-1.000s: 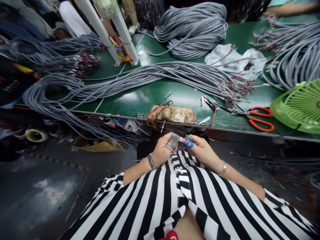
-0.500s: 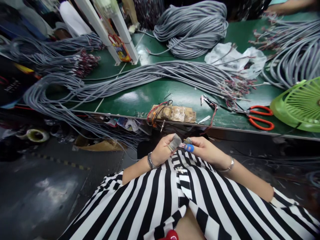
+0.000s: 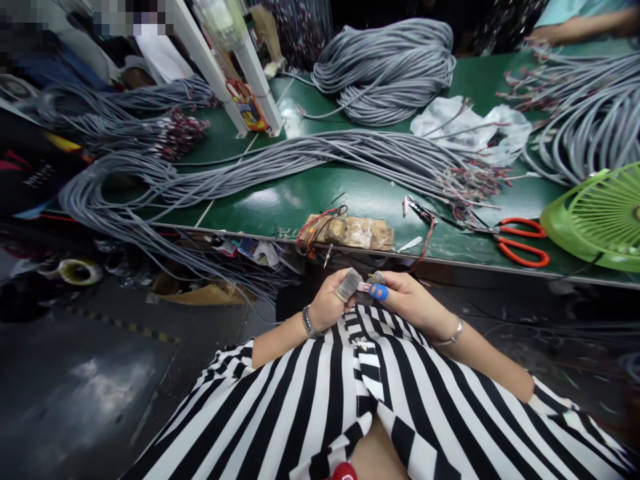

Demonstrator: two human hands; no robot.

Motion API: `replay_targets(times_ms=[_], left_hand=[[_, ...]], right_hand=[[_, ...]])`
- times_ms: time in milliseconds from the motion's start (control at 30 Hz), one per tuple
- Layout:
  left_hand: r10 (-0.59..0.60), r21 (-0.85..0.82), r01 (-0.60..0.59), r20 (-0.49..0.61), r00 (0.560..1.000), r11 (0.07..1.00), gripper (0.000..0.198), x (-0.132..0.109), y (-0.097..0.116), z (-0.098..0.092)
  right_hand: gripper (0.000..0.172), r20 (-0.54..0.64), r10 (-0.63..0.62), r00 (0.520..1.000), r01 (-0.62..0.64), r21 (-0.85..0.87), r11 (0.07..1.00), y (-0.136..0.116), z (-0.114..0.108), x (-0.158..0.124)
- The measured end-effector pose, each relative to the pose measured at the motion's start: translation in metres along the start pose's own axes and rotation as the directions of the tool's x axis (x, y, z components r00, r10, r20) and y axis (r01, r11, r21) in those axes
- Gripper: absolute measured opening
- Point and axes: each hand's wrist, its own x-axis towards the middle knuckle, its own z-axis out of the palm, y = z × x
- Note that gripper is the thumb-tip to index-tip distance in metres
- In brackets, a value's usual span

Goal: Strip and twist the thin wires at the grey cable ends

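We pinch a small pinkish piece [image 3: 365, 287] narrowly between our left hand [image 3: 330, 300] and our right hand [image 3: 413, 303], both closed on it, in front of our striped shirt [image 3: 300, 400] and near the edge of the green table [image 3: 295, 203], where a wooden block [image 3: 367, 232] lies

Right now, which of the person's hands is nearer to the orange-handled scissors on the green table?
Right. The right hand is below and left of the scissors in the picture; the left hand is further left, beyond the right hand.
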Motion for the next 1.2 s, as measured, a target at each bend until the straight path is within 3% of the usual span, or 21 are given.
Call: replay_targets(times_ms=[133,400,600,800,867,933,967,1067,1133,1200], left_hand=[[0.047,0.108,-0.049,0.02,0.999,0.993,0.04,-0.001,-0.002,0.0],[0.171,0.304,-0.135,-0.094,0.981,0.943,0.039,0.0,0.0,0.009],[-0.031,0.009,0.031,-0.069,0.997,0.999,0.04,0.005,0.002,0.012],[-0.062,-0.043,0.058,-0.096,0.993,0.997,0.041,0.004,0.004,0.015],[-0.072,-0.033,0.069,-0.1,0.992,0.997,0.042,0.004,0.005,0.015],[-0.094,-0.054,0.089,-0.1,0.991,0.995,0.042,0.004,0.006,0.013],[-0.105,-0.073,0.098,-0.096,0.99,0.992,0.042,0.004,0.007,0.012],[-0.133,-0.119,0.124,-0.071,0.989,0.985,0.046,0.004,0.008,0.01],[-0.146,-0.119,0.139,-0.049,0.988,0.983,0.048,0.003,0.009,0.01],[-0.156,-0.114,0.151,-0.035,0.987,0.982,0.049,0.003,0.009,0.01]], right_hand=[[0.036,-0.152,-0.026,0.988,0.02,-0.042,0.999,0.002,0.009,-0.004],[0.033,-0.395,0.01,0.919,0.045,0.129,0.991,0.03,0.03,-0.006],[0.041,-0.279,0.143,0.95,-0.015,0.417,0.909,0.03,0.025,0.001],[0.04,-0.259,0.16,0.952,-0.037,0.424,0.905,0.028,0.026,0.002],[0.037,-0.297,0.096,0.95,-0.005,0.293,0.956,0.027,0.024,0.001],[0.031,-0.346,-0.076,0.935,0.082,0.004,0.997,0.025,0.019,-0.002],[0.028,-0.353,-0.192,0.916,0.134,-0.183,0.974,0.024,0.016,-0.003],[0.021,-0.265,-0.483,0.835,0.212,-0.655,0.726,0.022,0.006,-0.007],[0.023,-0.188,-0.574,0.797,0.208,-0.806,0.554,0.023,0.002,-0.009],[0.027,-0.14,-0.618,0.774,0.2,-0.871,0.449,0.025,0.0,-0.01]])
